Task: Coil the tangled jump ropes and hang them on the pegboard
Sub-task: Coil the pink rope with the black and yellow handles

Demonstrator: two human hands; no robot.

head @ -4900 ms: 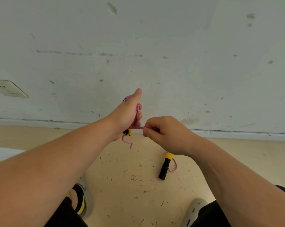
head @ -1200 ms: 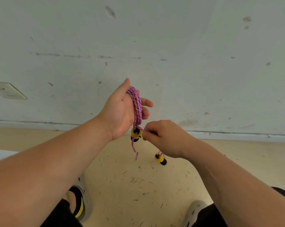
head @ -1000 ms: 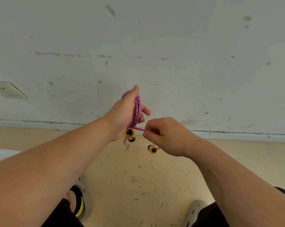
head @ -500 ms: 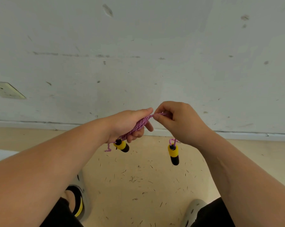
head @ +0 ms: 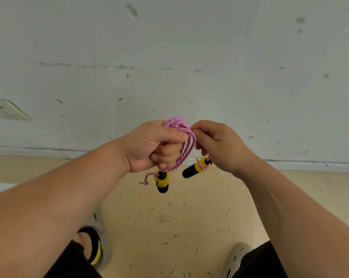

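1. Held the left grip (head: 149, 146) curled tight round the coiled pink jump rope (head: 179, 133), thumb pressed across the top of the loops.
2. Pinched a strand at the coil's upper right edge with the right grip (head: 217, 145), fingertips touching the loops, remaining fingers curled in.
3. Found both grips just beside each other, coil between them and seated against the left palm; traced the loops' long axis from the thumbs down and slightly left.
4. Saw the lower handle (head: 161, 182), yellow and black, hanging near upright just under the left grip, with a short loose tail (head: 144, 179) curling off to its left.
5. Saw the other handle (head: 196, 169) tilted beneath the right grip, black end pointing down-left toward the coil.
6. Judged the coiling close to done: little rope left between coil and right-side handle. Expected the next move to fall to the right grip, carrying that end across the loops' long axis, with the left as anchor.
7. Looked in vain for the pegboard; noted only a scuffed wall (head: 169, 57), a socket plate (head: 7, 109) far left, a debris-flecked floor (head: 169, 217) and two shoes (head: 98, 233).
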